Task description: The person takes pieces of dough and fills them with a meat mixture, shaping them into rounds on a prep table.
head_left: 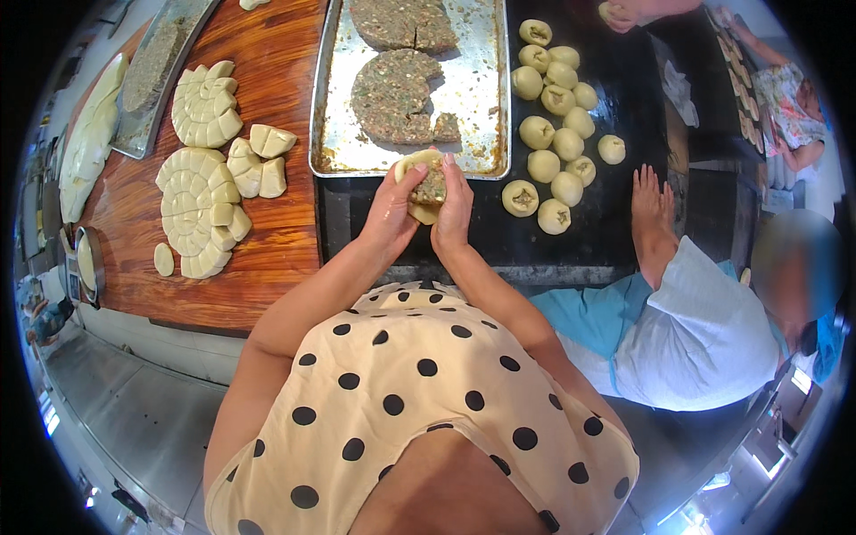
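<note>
Bare left hand and bare right hand are cupping a pale yellow, round dough wrapper from both sides, at the near edge of the silver, rectangular, rimmed metal tray. Both grips are closed around the wrapper; a speckled brown-green lump of filling is showing in its opening. Thick speckled brown slabs of filling are lying on the tray, the nearer one missing a chunk on its right, with a small piece sitting there. Right of the tray, pale yellow dough balls are resting on a black worktop, several showing filling on top. Beyond them, farther right of the tray, a co-worker's hand is showing. Left of the tray, coils of cut pale dough are lying on a reddish-brown wooden worktop
</note>
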### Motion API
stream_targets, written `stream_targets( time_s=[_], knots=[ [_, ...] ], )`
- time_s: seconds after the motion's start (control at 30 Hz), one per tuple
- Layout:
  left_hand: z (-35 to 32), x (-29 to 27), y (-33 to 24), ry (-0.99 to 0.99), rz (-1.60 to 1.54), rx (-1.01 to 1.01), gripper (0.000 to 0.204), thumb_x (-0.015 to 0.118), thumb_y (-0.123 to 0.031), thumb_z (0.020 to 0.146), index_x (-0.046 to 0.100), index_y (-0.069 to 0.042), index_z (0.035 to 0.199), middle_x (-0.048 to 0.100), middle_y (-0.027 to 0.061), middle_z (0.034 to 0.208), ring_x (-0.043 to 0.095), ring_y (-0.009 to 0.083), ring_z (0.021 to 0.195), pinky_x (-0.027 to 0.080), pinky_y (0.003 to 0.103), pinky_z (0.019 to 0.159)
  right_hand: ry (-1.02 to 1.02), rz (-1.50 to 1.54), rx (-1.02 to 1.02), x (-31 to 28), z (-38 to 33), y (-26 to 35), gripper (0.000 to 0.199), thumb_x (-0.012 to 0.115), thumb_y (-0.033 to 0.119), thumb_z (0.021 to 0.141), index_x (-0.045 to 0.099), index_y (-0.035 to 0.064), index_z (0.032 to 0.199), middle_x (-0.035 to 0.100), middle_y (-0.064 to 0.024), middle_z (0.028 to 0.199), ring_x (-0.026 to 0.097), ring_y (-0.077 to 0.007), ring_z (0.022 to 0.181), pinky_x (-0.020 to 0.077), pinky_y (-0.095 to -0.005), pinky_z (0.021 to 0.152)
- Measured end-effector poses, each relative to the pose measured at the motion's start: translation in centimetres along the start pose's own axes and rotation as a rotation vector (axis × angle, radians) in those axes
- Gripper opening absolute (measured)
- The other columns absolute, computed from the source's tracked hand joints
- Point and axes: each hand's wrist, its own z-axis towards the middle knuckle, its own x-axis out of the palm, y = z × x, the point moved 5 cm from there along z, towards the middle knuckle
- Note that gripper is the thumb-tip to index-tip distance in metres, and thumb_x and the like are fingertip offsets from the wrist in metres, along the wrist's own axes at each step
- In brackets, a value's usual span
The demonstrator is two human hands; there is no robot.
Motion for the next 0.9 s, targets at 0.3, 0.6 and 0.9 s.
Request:
stream_targets(
  time_s=[0.3, 0.6, 0.9],
  knots=[
    [-0.3, 0.5, 1.0, -0.005, 0.125, 0.126, 0.023, 0.056, -0.017, 0.099, 0.052, -0.009, 0.121, 0.059, 0.0033, 0.109, 0.059, 0.0136, 0.101, 0.05, 0.031, 0.088, 0.013, -0.105, -0.134, 0.2, -0.9, 1.2, 0.035, 0.05, 0.02, 0.101, 0.062, -0.0041, 0.123, 0.062, -0.009, 0.126, 0.057, -0.0156, 0.107, 0.0445, -0.029, 0.094],
    [0.0, 1.0, -1.9, 0.008, 0.034, 0.02, 0.041, 0.057, -0.041, 0.099, 0.051, -0.01, 0.125, 0.058, 0.0059, 0.118, 0.059, 0.0161, 0.108, 0.05, 0.034, 0.092, 0.182, -0.188, -0.169, 1.4, 0.5, 2.8, 0.048, 0.038, 0.029, 0.105, 0.052, -0.0042, 0.135, 0.054, -0.0138, 0.139, 0.05, -0.0214, 0.127, 0.0343, -0.0329, 0.109],
    [2.9, -1.1, -1.2, -0.124, 0.42, 0.246, 0.063, 0.03, -0.055, 0.103, 0.062, -0.001, 0.113, 0.068, 0.0083, 0.096, 0.064, 0.0182, 0.083, 0.052, 0.031, 0.071, 0.164, -0.718, -0.785, 5.0, -1.7, 4.6, 0.016, 0.06, 0.012, 0.094, 0.069, 0.0042, 0.105, 0.069, -0.0117, 0.104, 0.066, -0.0298, 0.094, 0.0506, -0.0354, 0.088]
  ],
)
